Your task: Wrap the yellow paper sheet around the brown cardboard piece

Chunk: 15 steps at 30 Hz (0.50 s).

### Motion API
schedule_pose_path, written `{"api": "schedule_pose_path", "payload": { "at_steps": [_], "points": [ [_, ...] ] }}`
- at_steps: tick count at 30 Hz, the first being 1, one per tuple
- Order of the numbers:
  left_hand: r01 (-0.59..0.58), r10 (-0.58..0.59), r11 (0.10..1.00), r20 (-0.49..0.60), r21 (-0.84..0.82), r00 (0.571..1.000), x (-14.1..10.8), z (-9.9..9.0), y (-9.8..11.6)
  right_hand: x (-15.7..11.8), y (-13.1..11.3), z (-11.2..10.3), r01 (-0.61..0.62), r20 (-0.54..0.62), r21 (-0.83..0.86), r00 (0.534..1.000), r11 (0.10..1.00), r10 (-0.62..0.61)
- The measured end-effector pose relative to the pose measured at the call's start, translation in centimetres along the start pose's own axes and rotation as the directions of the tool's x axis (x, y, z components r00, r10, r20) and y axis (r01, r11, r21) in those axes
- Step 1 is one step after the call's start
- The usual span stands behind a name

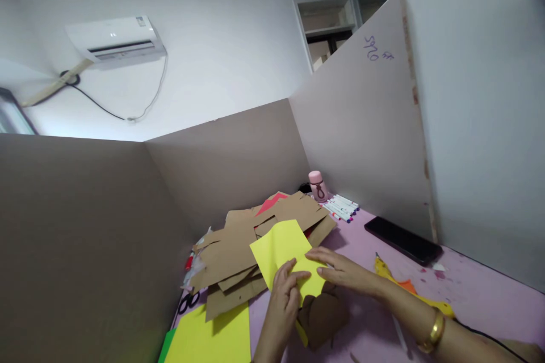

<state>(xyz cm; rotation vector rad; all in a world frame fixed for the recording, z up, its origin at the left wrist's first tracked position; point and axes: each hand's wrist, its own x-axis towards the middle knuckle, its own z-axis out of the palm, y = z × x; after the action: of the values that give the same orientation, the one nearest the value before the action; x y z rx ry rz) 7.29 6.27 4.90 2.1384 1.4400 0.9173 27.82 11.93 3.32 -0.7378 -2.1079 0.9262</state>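
Note:
A yellow sheet of paper lies tilted on the pink table, over a pile of brown cardboard pieces. My left hand pinches its lower edge, fingers pressed on the sheet. From the right, my right hand lies flat with its fingertips on the sheet's right side; a gold bangle is on that wrist. A brown cardboard shape sits just under both hands, partly hidden by them.
More yellow paper lies at the front left, scissors beside it. A pink bottle and several markers stand at the back, a black phone at the right, a yellow glue gun behind my right arm. Partition walls enclose the table.

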Motion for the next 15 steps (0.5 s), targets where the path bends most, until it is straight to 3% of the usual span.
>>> {"api": "schedule_pose_path", "payload": {
  "at_steps": [9, 15],
  "points": [
    [0.055, -0.056, 0.997, -0.026, -0.055, 0.998, 0.17, -0.17, 0.41, -0.02, 0.47, 0.22, -0.019, 0.018, 0.013, 1.000, 1.000, 0.019],
    [0.089, -0.100, 0.986, -0.068, -0.143, 0.993, -0.40, 0.73, -0.11, -0.12, 0.85, 0.64, -0.059, 0.017, 0.058, 0.998, 0.997, 0.058]
  ]
}}
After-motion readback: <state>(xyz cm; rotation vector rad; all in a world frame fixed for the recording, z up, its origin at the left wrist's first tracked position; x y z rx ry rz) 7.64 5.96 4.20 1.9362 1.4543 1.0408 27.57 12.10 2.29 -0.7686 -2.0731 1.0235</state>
